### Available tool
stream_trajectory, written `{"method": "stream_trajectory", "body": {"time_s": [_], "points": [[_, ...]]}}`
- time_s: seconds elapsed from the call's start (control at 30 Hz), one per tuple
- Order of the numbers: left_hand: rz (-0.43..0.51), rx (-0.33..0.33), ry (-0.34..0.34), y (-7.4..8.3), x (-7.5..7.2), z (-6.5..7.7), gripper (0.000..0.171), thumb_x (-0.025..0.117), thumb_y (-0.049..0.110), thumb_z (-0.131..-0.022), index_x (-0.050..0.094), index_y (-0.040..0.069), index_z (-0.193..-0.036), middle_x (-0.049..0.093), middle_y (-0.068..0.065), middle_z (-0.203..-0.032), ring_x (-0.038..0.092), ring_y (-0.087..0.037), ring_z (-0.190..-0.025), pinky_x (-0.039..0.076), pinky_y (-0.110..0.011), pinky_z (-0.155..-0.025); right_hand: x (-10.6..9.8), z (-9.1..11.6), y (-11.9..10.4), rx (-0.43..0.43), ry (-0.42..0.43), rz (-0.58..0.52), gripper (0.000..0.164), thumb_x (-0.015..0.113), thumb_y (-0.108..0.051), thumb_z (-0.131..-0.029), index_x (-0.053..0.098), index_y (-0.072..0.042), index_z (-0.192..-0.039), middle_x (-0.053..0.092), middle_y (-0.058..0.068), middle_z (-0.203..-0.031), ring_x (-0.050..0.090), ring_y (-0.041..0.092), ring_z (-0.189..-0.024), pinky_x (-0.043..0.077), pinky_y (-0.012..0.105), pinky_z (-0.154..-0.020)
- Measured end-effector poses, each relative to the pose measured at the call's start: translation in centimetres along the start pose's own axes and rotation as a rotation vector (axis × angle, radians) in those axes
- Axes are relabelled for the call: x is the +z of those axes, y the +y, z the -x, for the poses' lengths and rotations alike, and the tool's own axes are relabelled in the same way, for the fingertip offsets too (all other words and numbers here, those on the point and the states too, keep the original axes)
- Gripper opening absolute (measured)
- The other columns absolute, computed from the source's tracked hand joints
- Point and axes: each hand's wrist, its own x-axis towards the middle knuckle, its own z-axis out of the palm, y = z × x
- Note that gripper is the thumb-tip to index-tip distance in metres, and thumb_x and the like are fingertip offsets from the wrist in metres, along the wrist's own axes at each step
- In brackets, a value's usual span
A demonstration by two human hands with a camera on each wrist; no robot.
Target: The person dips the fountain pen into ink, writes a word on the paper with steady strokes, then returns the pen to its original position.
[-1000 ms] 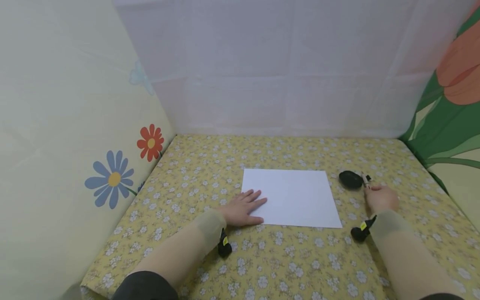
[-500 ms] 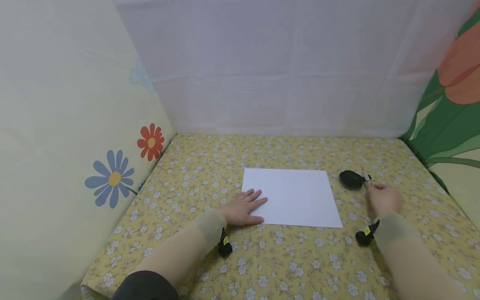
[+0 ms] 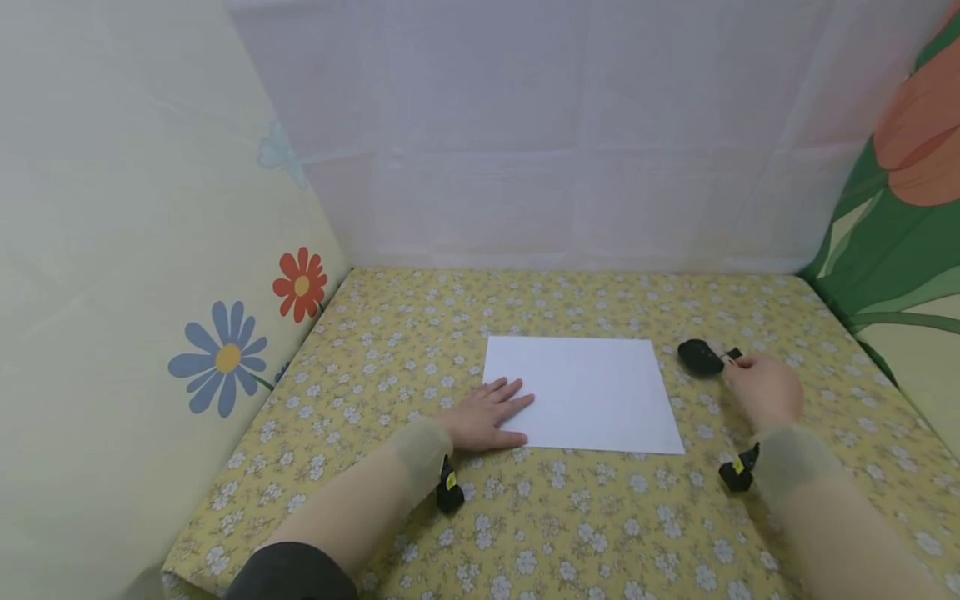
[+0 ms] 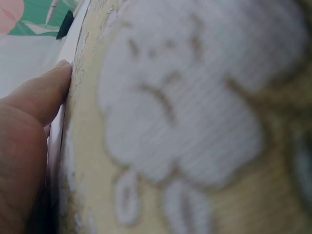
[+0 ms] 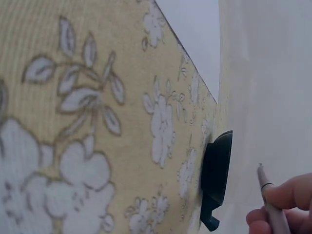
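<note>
With thumb and fingers, the right hand (image 3: 767, 390) pinches a pale pen-like tool (image 5: 276, 218), which I see at the right side of the worktop (image 3: 420, 308). Just beside it, a dark rounded object (image 3: 700, 358) lies on the yellow floral cloth (image 3: 585, 533). White paper (image 3: 592, 400) lies farther left, and there I see the left hand (image 3: 486, 418), fingers spread, resting across its left edge. A pale backdrop (image 3: 585, 133) hangs behind.
</note>
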Motion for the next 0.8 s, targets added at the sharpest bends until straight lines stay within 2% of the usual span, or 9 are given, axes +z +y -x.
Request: {"method": "stream_trajectory", "body": {"time_s": [0.1, 0.27, 0.53, 0.8], "points": [[-0.007, -0.002, -0.002, 0.0, -0.1, 0.0, 0.075, 0.040, 0.061, -0.096, 0.013, 0.026, -0.156, -0.003, -0.001, -0.162, -0.005, -0.026, -0.147, 0.002, -0.048, -0.117, -0.3, 0.1, -0.4, -0.013, -0.022, 0.023, 0.040, 0.051, -0.027, -0.098, 0.063, 0.008, -0.112, 0.064, 0.029, -0.103, 0.061, 0.036, -0.078, 0.046, 0.040, -0.054], [-0.005, -0.003, -0.006, -0.1, 0.0, -0.1, 0.075, 0.040, 0.062, -0.095, 0.012, 0.027, -0.156, -0.004, 0.000, -0.162, -0.006, -0.024, -0.147, 0.001, -0.048, -0.117, -0.6, 0.0, -0.7, -0.030, -0.067, 0.056, 0.041, 0.050, -0.026, -0.097, 0.062, 0.009, -0.115, 0.061, 0.031, -0.111, 0.060, 0.035, -0.080, 0.047, 0.040, -0.057], [0.001, 0.003, -0.006, -0.1, -0.1, -0.1, 0.075, 0.040, 0.062, -0.095, 0.012, 0.028, -0.156, -0.004, 0.000, -0.162, -0.005, -0.024, -0.147, 0.002, -0.047, -0.117, -0.6, -0.5, -1.0, -0.065, -0.095, 0.103, 0.042, 0.052, -0.026, -0.097, 0.062, 0.012, -0.112, 0.061, 0.032, -0.110, 0.060, 0.041, -0.087, 0.049, 0.045, -0.062], [-0.011, -0.003, -0.010, 0.0, -0.2, 0.1, 0.075, 0.039, 0.063, -0.095, 0.011, 0.030, -0.156, -0.004, 0.001, -0.162, -0.004, -0.023, -0.147, 0.003, -0.046, -0.118, -0.9, -0.9, -1.4, -0.063, -0.137, 0.142, 0.040, 0.050, -0.023, -0.096, 0.062, 0.012, -0.111, 0.061, 0.032, -0.109, 0.060, 0.041, -0.086, 0.049, 0.042, -0.061]]}}
